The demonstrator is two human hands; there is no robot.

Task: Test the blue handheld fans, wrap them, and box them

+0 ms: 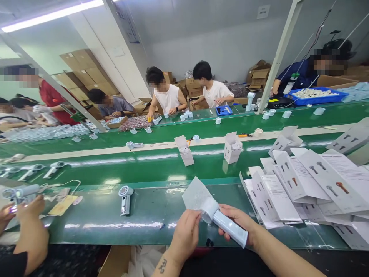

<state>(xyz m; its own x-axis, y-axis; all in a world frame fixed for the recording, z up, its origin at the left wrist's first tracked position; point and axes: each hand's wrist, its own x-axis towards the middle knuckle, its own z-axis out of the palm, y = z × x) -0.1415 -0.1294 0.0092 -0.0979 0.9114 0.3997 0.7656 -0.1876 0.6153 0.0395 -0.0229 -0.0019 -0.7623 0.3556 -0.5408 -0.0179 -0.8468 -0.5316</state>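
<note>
My right hand (238, 219) is closed around the pale blue handle of a handheld fan (230, 229), which I hold tilted above the green bench. A thin white translucent bag (197, 194) covers the fan's round head, its loose corner sticking up to the left. With the fingers of my left hand (186, 229) I pinch the bag's edge beside the head. Another handheld fan (125, 206) lies on the bench to the left. Folded white printed boxes (276, 200) are piled right of my hands.
Two small open boxes (232, 149) stand on the green conveyor (155, 165) ahead. At the left edge, a co-worker's hands (31, 209) handle another fan. Several fans lie on the conveyor beyond. Across the line, people work near a blue tray (317, 96) of small white parts.
</note>
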